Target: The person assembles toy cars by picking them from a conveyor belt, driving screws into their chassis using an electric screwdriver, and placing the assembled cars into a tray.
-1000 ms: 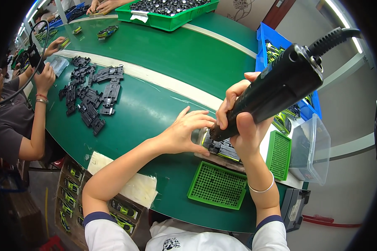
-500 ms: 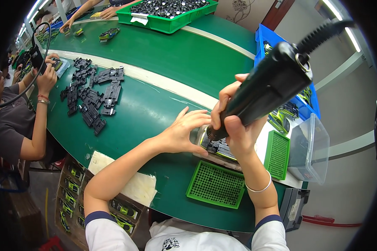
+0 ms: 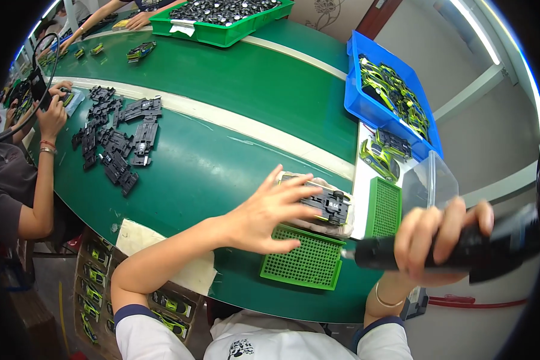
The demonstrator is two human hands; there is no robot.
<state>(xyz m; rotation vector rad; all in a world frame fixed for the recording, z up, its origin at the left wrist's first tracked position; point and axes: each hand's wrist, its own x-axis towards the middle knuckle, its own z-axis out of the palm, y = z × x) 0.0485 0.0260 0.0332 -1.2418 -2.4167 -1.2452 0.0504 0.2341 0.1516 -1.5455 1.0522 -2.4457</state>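
My right hand [image 3: 429,243] is wrapped around a black electric screwdriver [image 3: 498,246], held nearly level at the right, its tip pointing left and apart from the work. A toy car [image 3: 331,206] lies upside down in a pale holder [image 3: 345,230], its black chassis facing up. Over the car's left end hovers my left hand [image 3: 273,216], fingers spread and holding nothing; it hides part of the car. Just in front of the holder is a green perforated tray [image 3: 300,259], partly beneath my left fingers.
Several black chassis [image 3: 117,144] lie at the left. A second green tray [image 3: 384,207], a clear plastic box [image 3: 427,180] and a blue bin [image 3: 355,99] of toy cars stand at the right. A green crate [image 3: 222,37] sits far back. A co-worker [image 3: 18,198] works at the left.
My right hand has lifted the screwdriver off the car and swung it right and toward me, from steep to nearly level. My left hand has loosened from the car's side and spread its fingers.
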